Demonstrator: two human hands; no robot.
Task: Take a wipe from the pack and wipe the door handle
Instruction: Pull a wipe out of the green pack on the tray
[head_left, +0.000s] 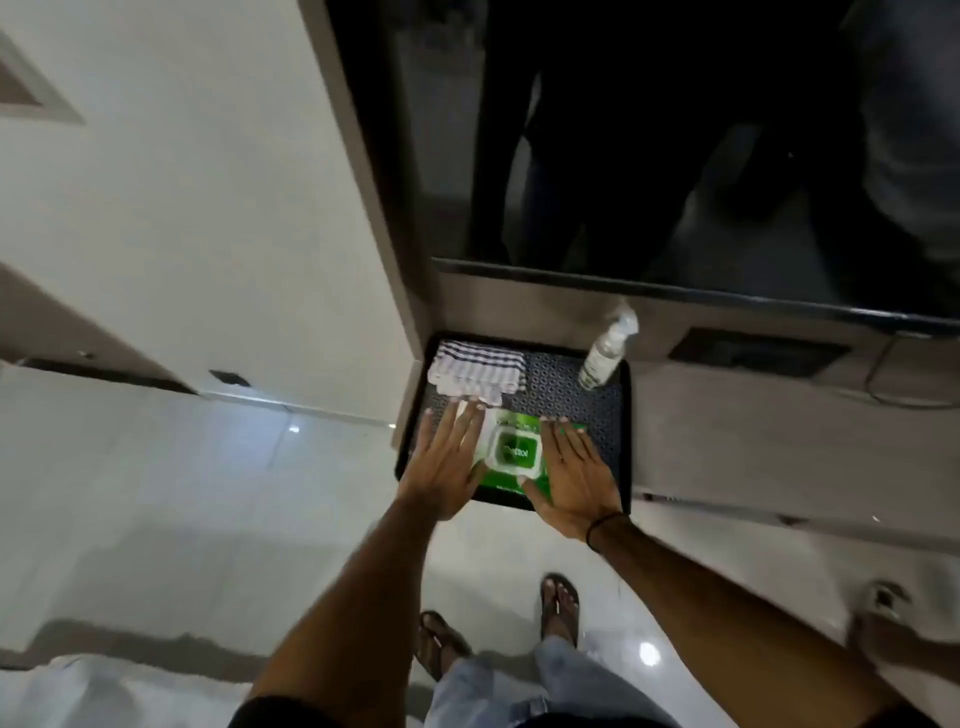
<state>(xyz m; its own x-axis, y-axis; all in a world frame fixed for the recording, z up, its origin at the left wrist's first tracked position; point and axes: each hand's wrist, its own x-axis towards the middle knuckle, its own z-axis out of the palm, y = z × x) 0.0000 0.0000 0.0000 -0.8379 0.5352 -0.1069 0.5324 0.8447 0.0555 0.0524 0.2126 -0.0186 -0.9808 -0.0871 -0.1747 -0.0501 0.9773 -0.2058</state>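
green wipe pack (511, 457), striped cloth (475, 370), black tray (626, 436)

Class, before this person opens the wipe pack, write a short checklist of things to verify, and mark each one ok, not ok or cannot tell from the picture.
1. Green wipe pack with white plastic flip lid lies on the black perforated tray: ok.
2. Left hand steadies the pack's left side: ok.
3. Right hand rests on the pack's right side, thumb near the lid: ok.
4. Lid open: not ok, it looks closed.
5. Folded striped cloth and clear spray bottle stand apart from the pack: ok.
6. Door handle within reach: cannot tell, none is plainly visible.
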